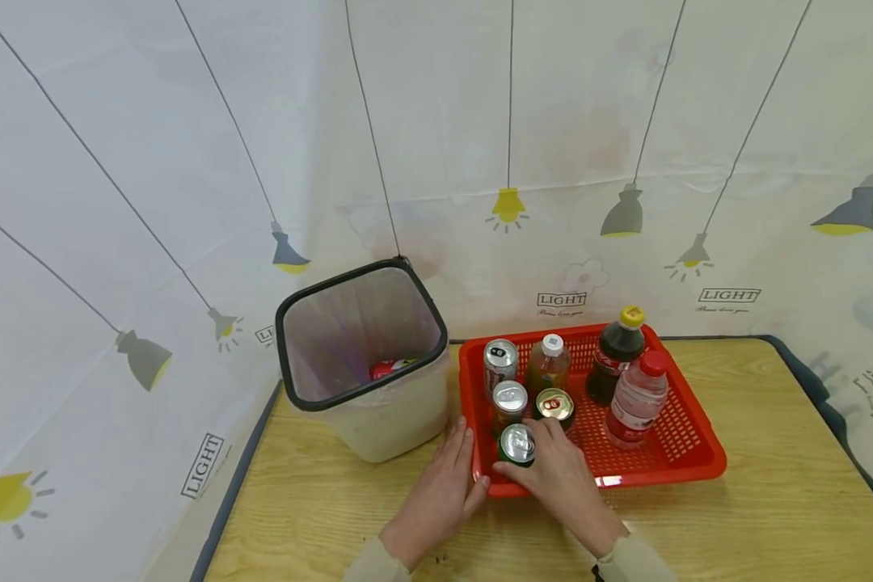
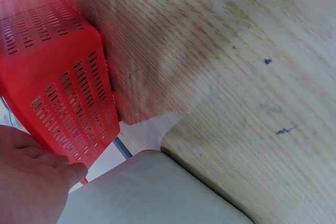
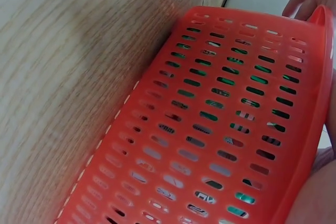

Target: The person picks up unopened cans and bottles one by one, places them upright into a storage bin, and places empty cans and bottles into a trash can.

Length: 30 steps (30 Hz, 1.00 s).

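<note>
A red perforated plastic basket (image 1: 596, 482) stands on the wooden table, holding cans and bottles. My right hand (image 1: 556, 473) reaches over its front rim and grips a can (image 1: 517, 444) with a silver top in the front left corner, thumb on the near side, fingers on the far side. My left hand (image 1: 440, 493) rests against the basket's left wall with straight fingers, thumb near the front corner; the left wrist view shows this hand (image 2: 34, 182) beside the slotted wall. Close behind the gripped can are a silver-topped can (image 1: 510, 398) and a gold-topped can (image 1: 555, 404).
Left of the basket stands a whitish bin (image 1: 393, 424) with a black rim, a red item (image 1: 389, 369) inside. The basket also holds a silver can (image 1: 500, 356), a white-capped bottle (image 1: 550, 364), a yellow-capped cola bottle (image 1: 617, 352) and a red-capped bottle (image 1: 636, 400). A printed cloth (image 1: 436, 218) hangs behind.
</note>
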Tool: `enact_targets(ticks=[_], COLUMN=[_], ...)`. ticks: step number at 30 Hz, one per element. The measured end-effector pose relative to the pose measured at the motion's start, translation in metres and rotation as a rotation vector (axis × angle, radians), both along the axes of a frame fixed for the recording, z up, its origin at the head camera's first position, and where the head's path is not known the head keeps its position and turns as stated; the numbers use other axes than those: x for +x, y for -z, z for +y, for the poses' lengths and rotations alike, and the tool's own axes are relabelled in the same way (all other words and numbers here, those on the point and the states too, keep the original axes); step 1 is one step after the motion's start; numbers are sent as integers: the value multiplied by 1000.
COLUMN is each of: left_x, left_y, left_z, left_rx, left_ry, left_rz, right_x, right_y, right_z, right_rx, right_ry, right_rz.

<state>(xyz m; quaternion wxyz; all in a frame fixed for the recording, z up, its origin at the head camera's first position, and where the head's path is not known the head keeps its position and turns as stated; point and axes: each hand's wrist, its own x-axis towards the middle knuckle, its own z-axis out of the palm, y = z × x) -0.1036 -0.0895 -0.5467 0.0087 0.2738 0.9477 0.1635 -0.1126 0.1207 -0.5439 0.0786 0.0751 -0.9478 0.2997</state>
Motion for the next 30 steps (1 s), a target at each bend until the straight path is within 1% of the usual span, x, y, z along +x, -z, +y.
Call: enact_targets(ticks=[4, 9, 14, 16, 18, 23, 28, 30], left_x=[-1, -2, -5, -6, -6, -5, -2, 0], left_y=[1, 2, 4, 4, 6, 8, 1, -3], left_z=[0, 0, 0, -2, -4, -14, -27, -34], left_rx=[1, 9, 29, 38, 36, -16, -33, -38], left_ry=[0, -3, -12, -15, -16, -16, -22, -33], left_rz=[-7, -24, -57, -69, -69, -20, 15, 27], right_x=[1, 3, 8, 10, 13, 18, 26, 29], right_y=[-1, -2, -3, -4, -6, -18, -35, -42], right_z=[2, 7, 17, 23, 32, 60, 91, 102], right_rx=[-41, -98, -111, -103, -93, -72, -49, -29], right_ry=[-5, -12, -27, -34, -38, -32, 8, 33], right_rz=[9, 54, 147, 189, 212, 228, 240, 219])
